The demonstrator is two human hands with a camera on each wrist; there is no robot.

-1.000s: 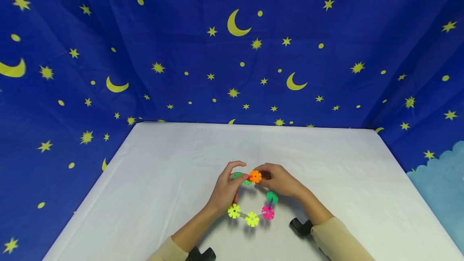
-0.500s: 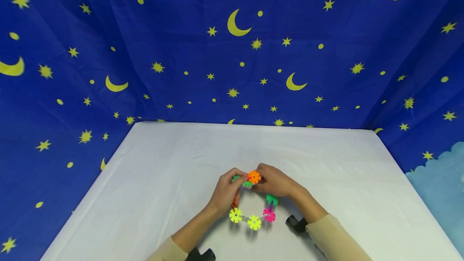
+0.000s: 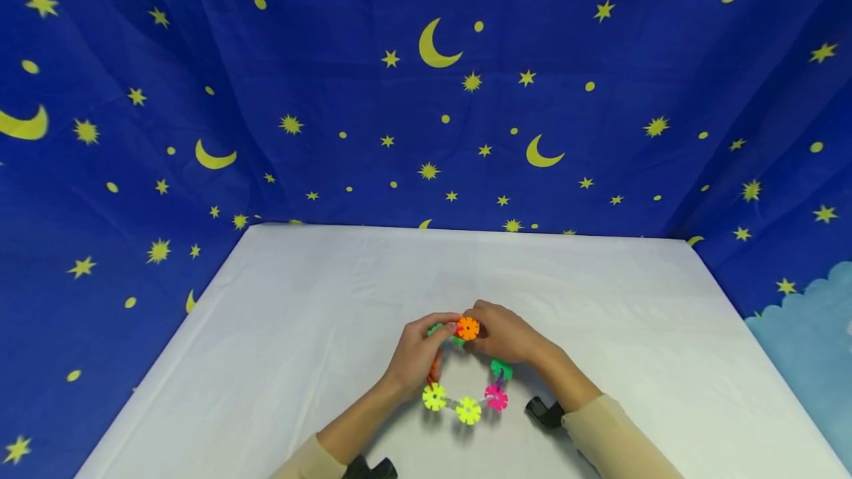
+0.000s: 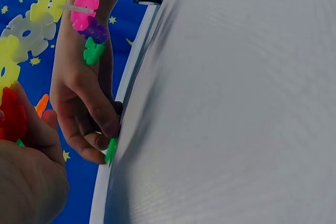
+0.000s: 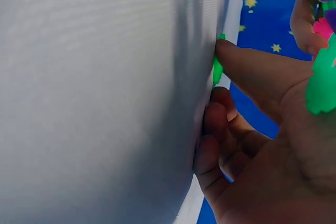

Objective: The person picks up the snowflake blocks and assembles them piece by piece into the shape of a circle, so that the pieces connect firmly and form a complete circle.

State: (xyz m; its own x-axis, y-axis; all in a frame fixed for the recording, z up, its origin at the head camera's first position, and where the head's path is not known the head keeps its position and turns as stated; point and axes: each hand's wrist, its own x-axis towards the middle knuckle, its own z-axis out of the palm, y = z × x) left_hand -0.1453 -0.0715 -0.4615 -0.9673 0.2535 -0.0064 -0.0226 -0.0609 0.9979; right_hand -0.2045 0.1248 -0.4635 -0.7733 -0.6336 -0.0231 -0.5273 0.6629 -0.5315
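Notched plastic snowflake discs are linked into a ring-like chain between the two hands. In the head view, my left hand (image 3: 413, 355) grips its upper left part, thumb beside the orange disc (image 3: 468, 328). My right hand (image 3: 511, 334) is just right of that disc, fingers curled; the right wrist view shows a green disc (image 5: 218, 61) at its fingertips. Two yellow discs, one of them this lower yellow disc (image 3: 469, 411), a pink disc (image 3: 496, 397) and a green disc (image 3: 502, 369) hang toward the front. A red disc (image 4: 13, 114) lies against the left hand. Fingers hide part of the chain.
A white cloth-covered table (image 3: 319, 287) lies under the hands. Blue star-and-moon fabric (image 3: 373, 94) rises behind and at both sides. Black wrist devices, such as the right one (image 3: 544, 413), sit by the forearms.
My left fingers, raised and spread earlier, have come down onto the chain near the orange disc. The right hand has shifted slightly left, and the chain's front part has sunk a little.
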